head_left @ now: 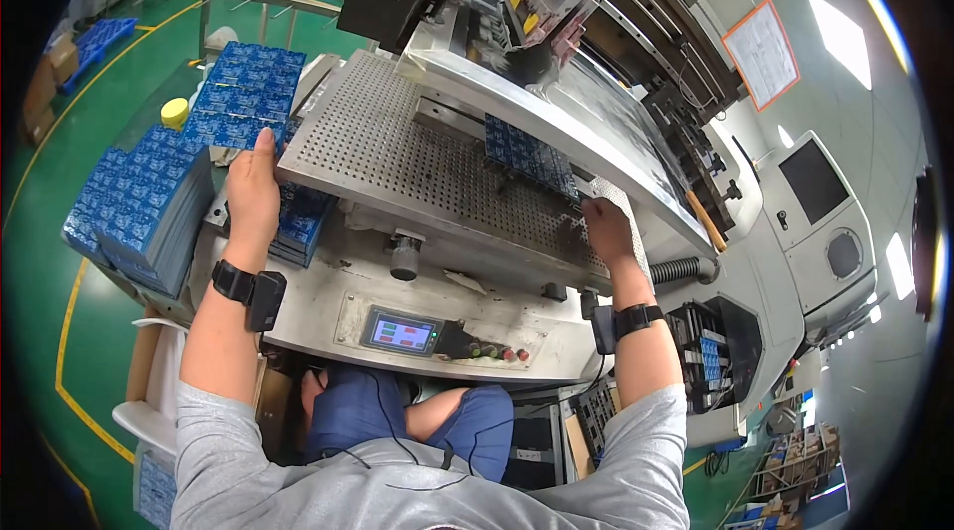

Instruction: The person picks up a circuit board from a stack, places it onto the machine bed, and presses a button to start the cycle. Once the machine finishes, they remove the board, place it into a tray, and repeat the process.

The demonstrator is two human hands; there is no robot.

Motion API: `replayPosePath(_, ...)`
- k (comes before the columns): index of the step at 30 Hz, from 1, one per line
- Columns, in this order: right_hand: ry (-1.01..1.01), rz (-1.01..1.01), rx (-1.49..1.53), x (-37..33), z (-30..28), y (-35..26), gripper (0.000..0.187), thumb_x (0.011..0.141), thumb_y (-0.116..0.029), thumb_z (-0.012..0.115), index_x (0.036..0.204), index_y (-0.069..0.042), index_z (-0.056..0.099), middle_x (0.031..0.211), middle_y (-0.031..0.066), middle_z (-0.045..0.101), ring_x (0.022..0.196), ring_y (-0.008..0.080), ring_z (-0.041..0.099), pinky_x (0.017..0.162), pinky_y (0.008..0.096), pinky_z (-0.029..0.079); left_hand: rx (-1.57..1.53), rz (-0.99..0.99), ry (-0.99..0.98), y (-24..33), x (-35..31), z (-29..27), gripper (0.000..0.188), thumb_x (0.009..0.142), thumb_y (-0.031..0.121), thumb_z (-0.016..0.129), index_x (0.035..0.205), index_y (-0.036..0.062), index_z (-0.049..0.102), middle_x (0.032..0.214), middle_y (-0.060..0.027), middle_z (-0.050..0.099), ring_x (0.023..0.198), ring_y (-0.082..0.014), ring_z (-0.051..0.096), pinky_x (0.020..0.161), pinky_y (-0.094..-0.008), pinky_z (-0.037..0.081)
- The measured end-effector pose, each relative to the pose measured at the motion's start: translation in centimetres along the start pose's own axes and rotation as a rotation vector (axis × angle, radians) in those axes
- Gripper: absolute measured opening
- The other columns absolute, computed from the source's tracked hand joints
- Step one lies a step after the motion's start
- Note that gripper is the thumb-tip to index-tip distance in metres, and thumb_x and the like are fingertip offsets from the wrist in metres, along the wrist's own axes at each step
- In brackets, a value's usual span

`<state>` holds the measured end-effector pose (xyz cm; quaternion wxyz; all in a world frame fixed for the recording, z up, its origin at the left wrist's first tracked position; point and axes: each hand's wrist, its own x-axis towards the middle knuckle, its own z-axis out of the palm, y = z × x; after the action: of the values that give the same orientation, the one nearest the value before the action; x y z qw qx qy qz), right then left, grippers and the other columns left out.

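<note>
Left grip point(252, 194) clamped on flat blue panel point(248, 83); right grip point(608, 230) at perforated metal plate point(373, 138), closure unclear

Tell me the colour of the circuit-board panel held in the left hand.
The panel is blue with paler markings, best seen in the head view.

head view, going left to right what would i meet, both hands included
Stack of blue boards, left hand, lit control screen, mid-picture blue board, right hand, ribbed dark hose, large dark screen.
</note>
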<state>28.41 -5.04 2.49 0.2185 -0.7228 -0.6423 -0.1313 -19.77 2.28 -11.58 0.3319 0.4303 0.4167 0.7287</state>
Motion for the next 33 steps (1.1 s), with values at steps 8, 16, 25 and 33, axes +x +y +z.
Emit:
replayPosePath(8, -0.063, 0.069, 0.002, 1.7, 2.1, 1.5, 0.035, 0.092, -0.032, 0.060, 0.095, 0.002, 0.070, 0.090, 0.0230, 0.070, 0.088, 0.0384, 0.067, 0.080, 0.0444, 0.051, -0.015, -0.019, 0.024, 0.2, 0.0, 0.3, 0.057, 0.104, 0.044, 0.049, 0.061, 0.0085, 0.038, 0.061, 0.0051, 0.037, 0.060, -0.0075, 0.029, 0.053, -0.0295, 0.025)
replayPosePath(16, -0.023, 0.168, 0.288, 1.8, 1.7, 3.3, 0.034, 0.090, -0.029, 0.062, 0.095, 0.003, 0.070, 0.083, 0.0172, 0.069, 0.077, 0.0282, 0.065, 0.072, 0.0394, 0.049, -0.043, 0.004, -0.002, -0.8, 0.4, 0.4, 0.049, 0.104, 0.038, 0.051, 0.064, 0.0103, 0.051, 0.059, 0.0059, 0.040, 0.054, -0.0064, 0.030, 0.050, -0.0290, 0.021)
replayPosePath(25, -0.153, 0.226, 0.286, 2.6, 2.4, 2.1, 0.033, 0.091, -0.028, 0.061, 0.098, 0.003, 0.070, 0.083, 0.0157, 0.070, 0.076, 0.0253, 0.065, 0.072, 0.0369, 0.049, 0.054, 0.011, 0.059, -0.6, 0.2, 0.8, 0.051, 0.104, 0.040, 0.050, 0.066, 0.0058, 0.054, 0.059, 0.0041, 0.041, 0.056, -0.0078, 0.031, 0.052, -0.0299, 0.024)
replayPosePath(33, -0.058, 0.118, 0.171, 3.3, 3.6, 3.5, 0.033, 0.092, -0.028, 0.058, 0.097, 0.003, 0.069, 0.083, 0.0148, 0.069, 0.079, 0.0233, 0.065, 0.073, 0.0384, 0.049, -0.010, 0.006, 0.043, -1.0, 0.4, 1.0, 0.047, 0.104, 0.039, 0.050, 0.071, 0.0069, 0.056, 0.063, 0.0045, 0.043, 0.057, -0.0071, 0.031, 0.052, -0.0291, 0.025)
